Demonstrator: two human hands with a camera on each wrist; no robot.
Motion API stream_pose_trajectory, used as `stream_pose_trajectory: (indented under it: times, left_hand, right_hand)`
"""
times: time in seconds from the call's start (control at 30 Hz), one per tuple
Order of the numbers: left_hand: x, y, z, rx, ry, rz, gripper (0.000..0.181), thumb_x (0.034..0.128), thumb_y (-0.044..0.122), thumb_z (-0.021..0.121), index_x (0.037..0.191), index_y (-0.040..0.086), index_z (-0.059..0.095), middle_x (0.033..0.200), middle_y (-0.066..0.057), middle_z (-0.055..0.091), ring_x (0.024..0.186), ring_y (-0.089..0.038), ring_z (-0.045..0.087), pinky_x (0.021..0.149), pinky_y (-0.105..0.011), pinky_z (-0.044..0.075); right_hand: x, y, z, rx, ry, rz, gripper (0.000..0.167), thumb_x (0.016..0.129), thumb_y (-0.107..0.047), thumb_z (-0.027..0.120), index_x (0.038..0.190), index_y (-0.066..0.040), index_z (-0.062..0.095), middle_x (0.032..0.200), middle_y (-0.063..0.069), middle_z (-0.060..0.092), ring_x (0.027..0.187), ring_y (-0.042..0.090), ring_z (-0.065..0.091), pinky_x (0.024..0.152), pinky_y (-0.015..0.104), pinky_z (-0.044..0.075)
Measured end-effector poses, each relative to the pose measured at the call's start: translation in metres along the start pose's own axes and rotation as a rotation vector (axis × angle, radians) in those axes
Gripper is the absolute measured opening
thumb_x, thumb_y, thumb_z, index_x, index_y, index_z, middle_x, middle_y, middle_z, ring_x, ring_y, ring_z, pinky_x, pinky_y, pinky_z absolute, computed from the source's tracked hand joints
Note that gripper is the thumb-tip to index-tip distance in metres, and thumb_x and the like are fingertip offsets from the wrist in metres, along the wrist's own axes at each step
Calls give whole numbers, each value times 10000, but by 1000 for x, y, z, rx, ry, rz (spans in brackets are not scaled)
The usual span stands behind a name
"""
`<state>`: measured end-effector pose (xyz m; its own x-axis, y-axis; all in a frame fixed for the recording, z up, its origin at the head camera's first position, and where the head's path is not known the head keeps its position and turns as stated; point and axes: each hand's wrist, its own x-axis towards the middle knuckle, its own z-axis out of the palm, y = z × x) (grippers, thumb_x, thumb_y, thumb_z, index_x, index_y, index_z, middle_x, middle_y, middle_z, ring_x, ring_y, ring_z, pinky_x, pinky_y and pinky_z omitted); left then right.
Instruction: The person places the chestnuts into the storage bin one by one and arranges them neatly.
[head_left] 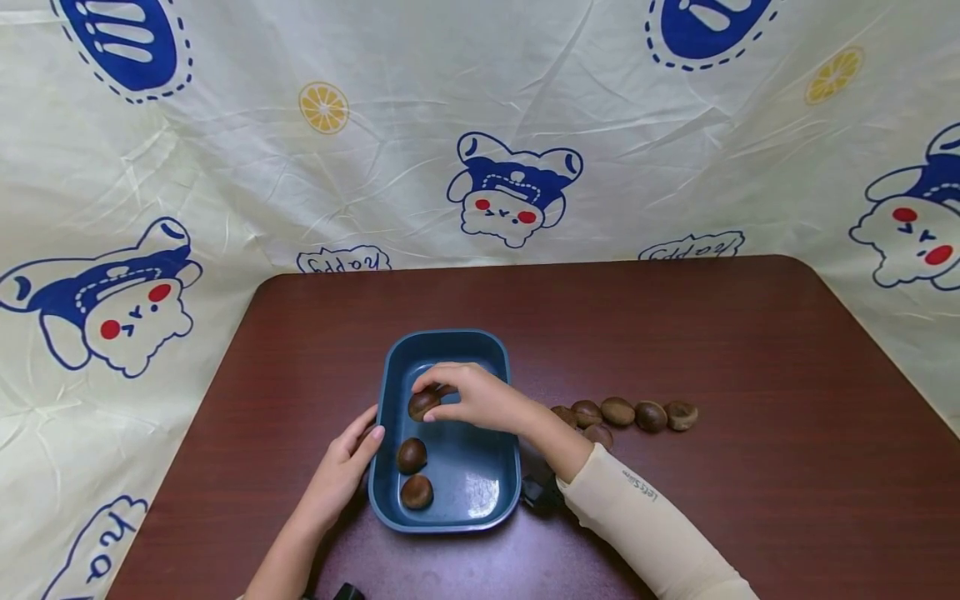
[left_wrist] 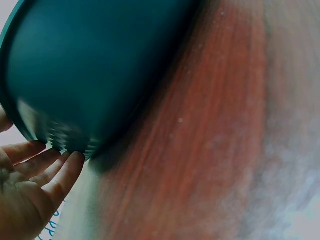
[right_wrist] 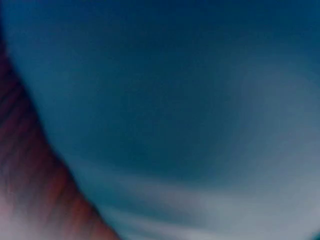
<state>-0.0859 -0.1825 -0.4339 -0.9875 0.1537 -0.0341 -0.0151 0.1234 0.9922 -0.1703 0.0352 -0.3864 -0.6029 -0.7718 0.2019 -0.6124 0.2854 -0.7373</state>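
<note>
A blue tray (head_left: 465,527) stands on the table, and its outer wall (left_wrist: 100,60) fills the upper left of the left wrist view. My left hand (head_left: 341,467) holds its left side, thumb at the rim and fingers (left_wrist: 65,175) against the outside. Over the tray's upper left part, my right hand (head_left: 480,400) pinches a brown chestnut (head_left: 422,406) between thumb and fingers. Another brown patch beneath those fingers is mostly hidden. Two chestnuts, one (head_left: 412,456) above the other (head_left: 416,492), lie at the tray's left side. The right wrist view is a blur of blue tray surface (right_wrist: 150,100).
Several more chestnuts (head_left: 618,412) lie in a rough row on the brown table (head_left: 750,350), right of the tray, partly behind the right forearm. A dark object (head_left: 542,493) shows below the right wrist. A printed pale sheet (head_left: 405,192) hangs behind the table.
</note>
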Motion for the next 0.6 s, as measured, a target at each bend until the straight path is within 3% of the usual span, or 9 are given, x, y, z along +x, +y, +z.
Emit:
stream_pose_trajectory:
  times: [0.27,0.6]
  left_hand:
    - [1,0,0,-2,-11,18,433,954,205,454,1346,36,381,1270,-183,475,1099,-282,483,839,-265,426]
    - [1,-2,0,-18,-24,23,440,954,197,453,1351,27,366,1284,-190,458,1109,-288,475,847,-292,429]
  right_hand:
    - [9,3,13,-13,-55,39,321,814,-121,665,1109,-27,581,1049,10,576,918,77,530,792,194,434]
    - [15,11,25,22,-65,76,303,792,-96,689,1078,-31,612,1036,12,607,939,75,533,782,185,435]
